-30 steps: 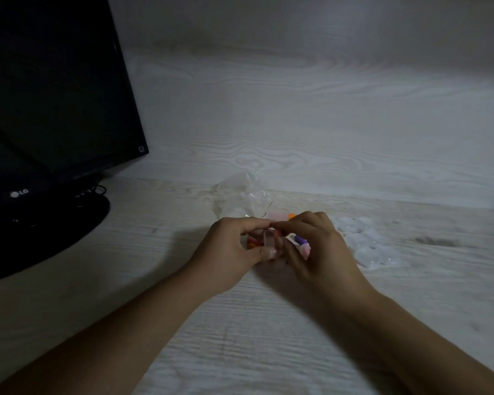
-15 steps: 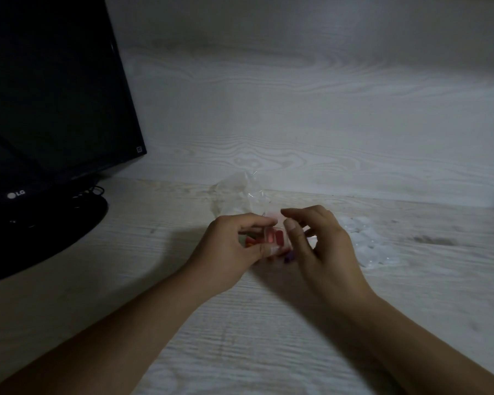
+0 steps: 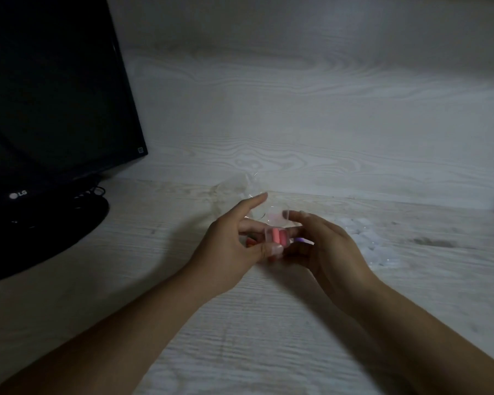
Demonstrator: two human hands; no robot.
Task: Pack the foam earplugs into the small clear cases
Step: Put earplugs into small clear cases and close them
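We have a single view, from a camera worn on the head, looking forward and down across a pale wood-grain desk toward the matching back panel at the far side. Our two forearms enter from the near edge and meet close to the middle of the frame. A black LG monitor fills the far left. The wide lens bends the edges; the light is dim.
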